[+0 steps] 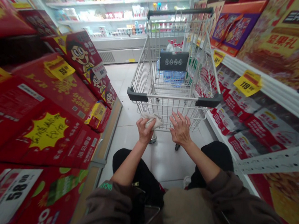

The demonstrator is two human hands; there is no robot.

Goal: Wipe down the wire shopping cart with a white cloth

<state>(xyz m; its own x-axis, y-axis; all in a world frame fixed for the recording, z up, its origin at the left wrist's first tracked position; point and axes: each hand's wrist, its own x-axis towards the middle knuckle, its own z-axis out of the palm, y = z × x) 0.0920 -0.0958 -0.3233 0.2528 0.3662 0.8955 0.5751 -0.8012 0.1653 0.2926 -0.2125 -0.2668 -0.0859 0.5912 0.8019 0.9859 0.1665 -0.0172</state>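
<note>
We crouch low behind a shopping cart (175, 83) in a store aisle, cloth in hand.

Our left hand (145, 129) is curled tight round a crumpled pale cloth (152, 120), pressing it up against the wire front of the cart, low on its near end. Our right hand (180, 129) is flat and spread, fingers (177, 118) fanned out against the same wire grid, just beside the cloth. The cart stands square in front of us on the pale floor (166, 161), dark corner bumpers at its near rim, a dark handle at the far end. To our left, red gift boxes (49, 112) are stacked with yellow price tags; to our right, shelves (266, 86) carry red-and-white packets and a yellow tag reading 119.
</note>
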